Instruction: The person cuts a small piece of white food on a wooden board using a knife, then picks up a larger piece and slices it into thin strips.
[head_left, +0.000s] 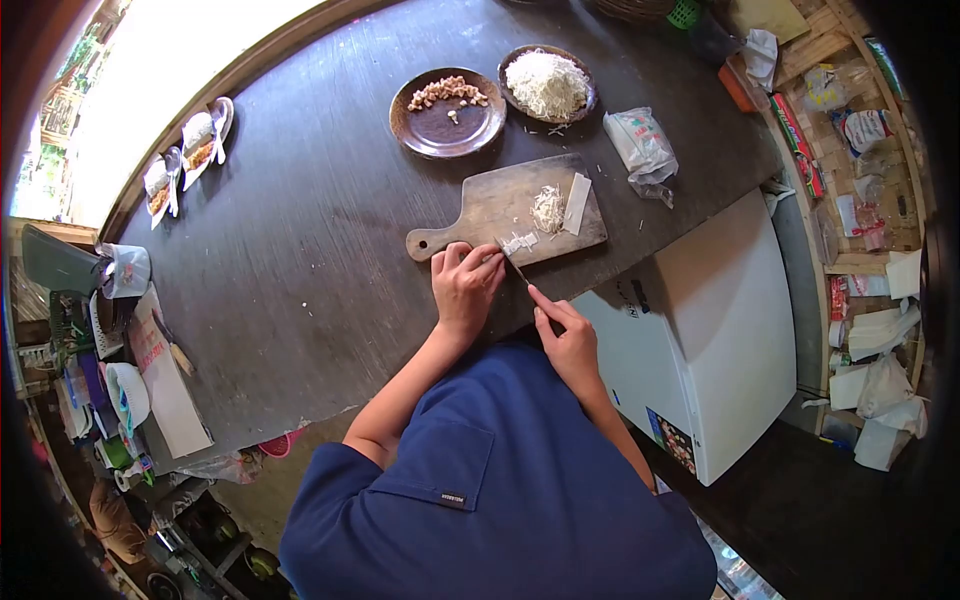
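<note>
A wooden cutting board with a handle lies on the dark table. On it sit a heap of white shreds, a pale flat strip and a small white piece at the near edge. My left hand presses its fingertips on that small piece. My right hand grips a knife whose blade reaches the piece beside my left fingers.
Behind the board stand a dark plate with brown chunks and a bowl of white shreds. A plastic bag lies to the right. A white appliance stands beside the table. Wrapped food sits at far left.
</note>
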